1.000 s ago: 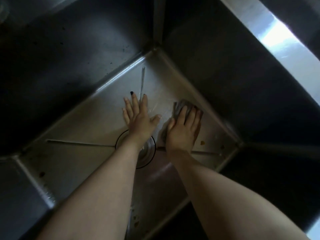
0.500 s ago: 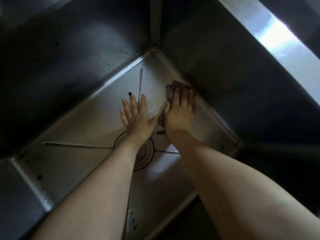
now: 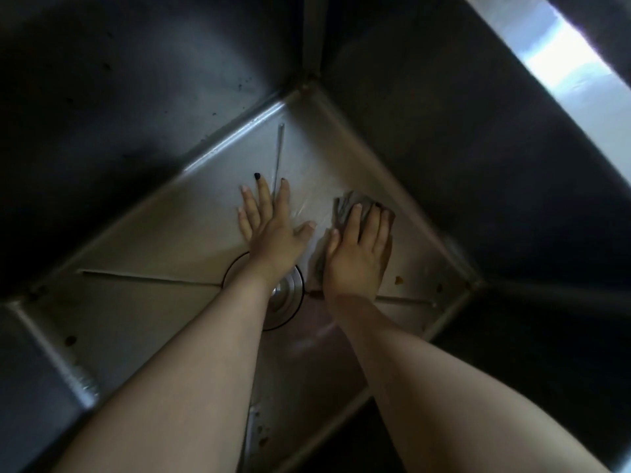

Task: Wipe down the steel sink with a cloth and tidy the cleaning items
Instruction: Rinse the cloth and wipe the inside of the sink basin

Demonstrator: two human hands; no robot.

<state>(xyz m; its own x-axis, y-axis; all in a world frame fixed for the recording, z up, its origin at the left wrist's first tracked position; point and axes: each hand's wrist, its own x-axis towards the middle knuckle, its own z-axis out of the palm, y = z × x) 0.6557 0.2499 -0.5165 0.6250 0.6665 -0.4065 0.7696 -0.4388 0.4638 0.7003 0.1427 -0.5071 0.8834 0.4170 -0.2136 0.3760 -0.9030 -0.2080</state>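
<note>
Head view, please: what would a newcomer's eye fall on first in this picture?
The right hand presses a grey cloth flat on the floor of the deep steel sink, near its right wall. The left hand rests spread beside it, just beyond the round drain. A bright strip of rim gleams at upper right.
</note>
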